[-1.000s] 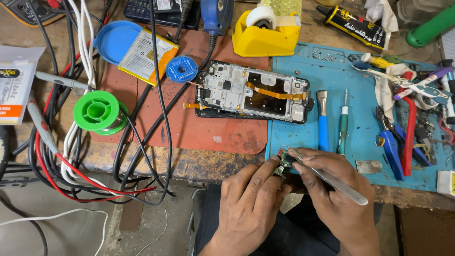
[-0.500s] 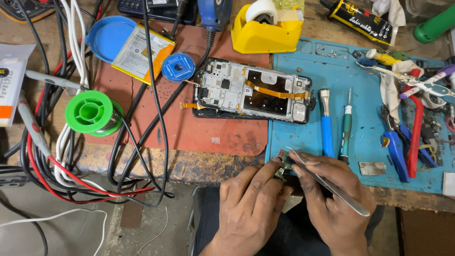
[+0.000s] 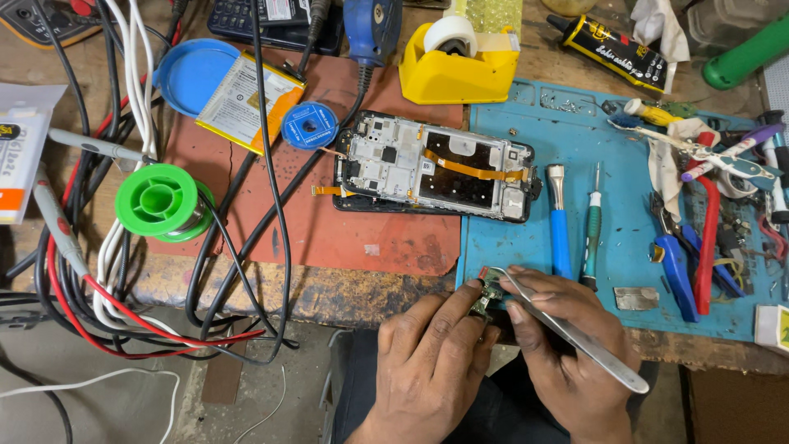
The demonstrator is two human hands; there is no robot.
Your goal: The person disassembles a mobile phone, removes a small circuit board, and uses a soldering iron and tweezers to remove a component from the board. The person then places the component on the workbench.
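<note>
Head view shows the left hand (image 3: 431,366) pinching a small circuit board (image 3: 486,298) at the bench's six o'clock edge while the right hand (image 3: 567,353) closes around tweezers (image 3: 567,333), best kept steady and low.

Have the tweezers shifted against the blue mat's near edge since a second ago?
No. The tweezers remain in the right hand, tips at the small board, by the blue mat.

Small green circuit board (image 3: 485,298) mostly covered by left hand (image 3: 427,362) and right hand (image 3: 567,345) fingertips; component detail too small to resolve. Green cylindrical handle (image 3: 748,53) cut off at right edge.
</note>
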